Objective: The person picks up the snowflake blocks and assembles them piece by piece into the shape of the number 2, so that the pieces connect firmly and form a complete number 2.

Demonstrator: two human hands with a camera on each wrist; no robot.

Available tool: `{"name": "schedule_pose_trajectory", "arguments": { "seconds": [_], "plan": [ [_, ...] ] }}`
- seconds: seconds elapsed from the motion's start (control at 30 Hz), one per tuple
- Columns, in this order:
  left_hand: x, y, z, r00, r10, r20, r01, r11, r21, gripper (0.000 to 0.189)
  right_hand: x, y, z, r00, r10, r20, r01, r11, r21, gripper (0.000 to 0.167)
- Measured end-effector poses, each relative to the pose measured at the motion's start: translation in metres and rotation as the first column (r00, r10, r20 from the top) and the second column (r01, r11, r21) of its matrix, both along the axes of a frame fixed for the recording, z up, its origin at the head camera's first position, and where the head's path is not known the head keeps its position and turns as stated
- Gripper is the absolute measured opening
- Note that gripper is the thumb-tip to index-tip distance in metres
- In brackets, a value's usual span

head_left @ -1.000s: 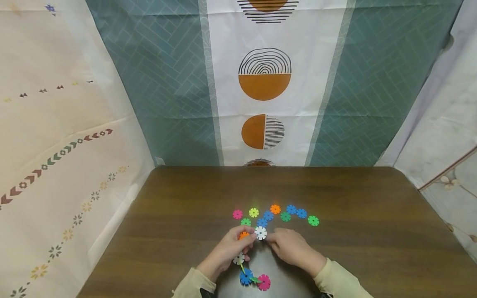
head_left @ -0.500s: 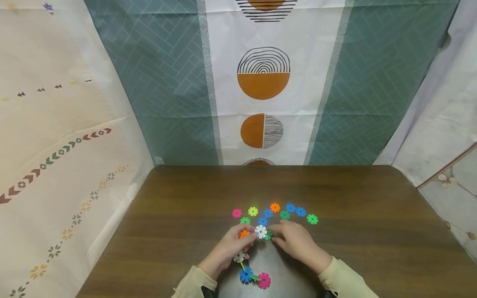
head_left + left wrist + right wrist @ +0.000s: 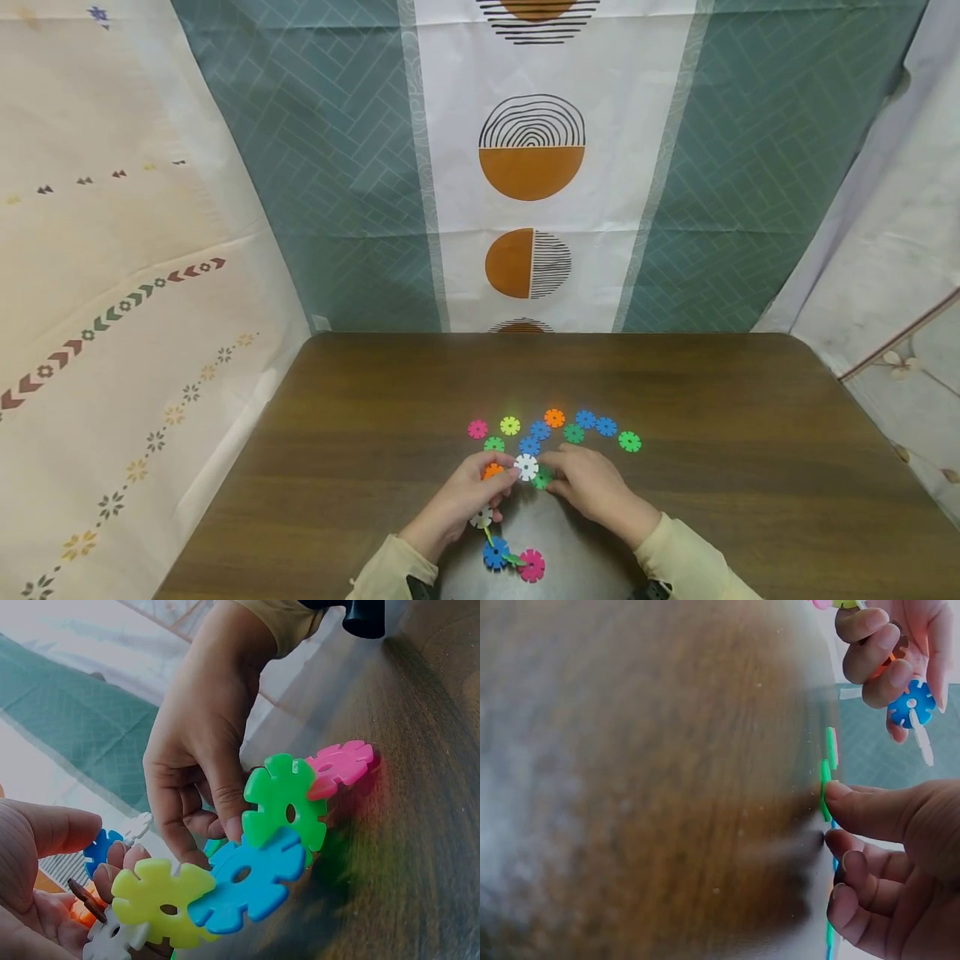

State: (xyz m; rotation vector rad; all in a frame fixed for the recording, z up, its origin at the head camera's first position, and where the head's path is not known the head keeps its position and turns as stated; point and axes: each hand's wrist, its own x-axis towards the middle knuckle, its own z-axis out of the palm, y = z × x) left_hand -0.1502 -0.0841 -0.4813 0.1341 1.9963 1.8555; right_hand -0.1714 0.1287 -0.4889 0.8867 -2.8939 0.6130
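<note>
A chain of slotted flower-shaped plastic discs is gripped by my left hand (image 3: 467,498). Its upper end carries a white disc (image 3: 527,467) joined to a blue disc (image 3: 922,696). Below the hand hang a yellow disc (image 3: 154,892), a blue disc (image 3: 259,889), a green disc (image 3: 274,787) and a pink disc (image 3: 341,763). Orange shows between the left fingers. Just right of the white disc, my right hand (image 3: 596,487) pinches a loose green disc (image 3: 825,799) by its edges, thumb and index curled, close to the tabletop.
Loose discs lie beyond the hands on the brown table (image 3: 360,467): pink (image 3: 477,429), yellow (image 3: 510,426), orange (image 3: 554,417), several blue and green ones, with a green one (image 3: 629,442) farthest right. Patterned cloths (image 3: 360,167) hang behind and beside the table.
The right hand shifted slightly, and the loose green disc, hidden one second ago, came into view beside the white disc. The left hand and its chain stay nearly still.
</note>
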Motion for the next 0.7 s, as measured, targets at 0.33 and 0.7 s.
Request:
{"name": "schedule_pose_trajectory", "arguments": {
  "seconds": [0.33,0.7],
  "plan": [
    [0.000,0.000,0.000,1.000,-0.001,0.000,0.001,1.000,0.000,0.030,0.001,0.004,-0.002,0.989,-0.044,0.141,0.059,0.993,-0.103,0.030],
    [-0.002,0.000,-0.003,1.000,-0.006,-0.001,0.006,1.000,0.014,0.029,0.003,0.011,-0.003,0.961,-0.015,0.277,0.082,0.970,-0.230,0.028]
  ]
}}
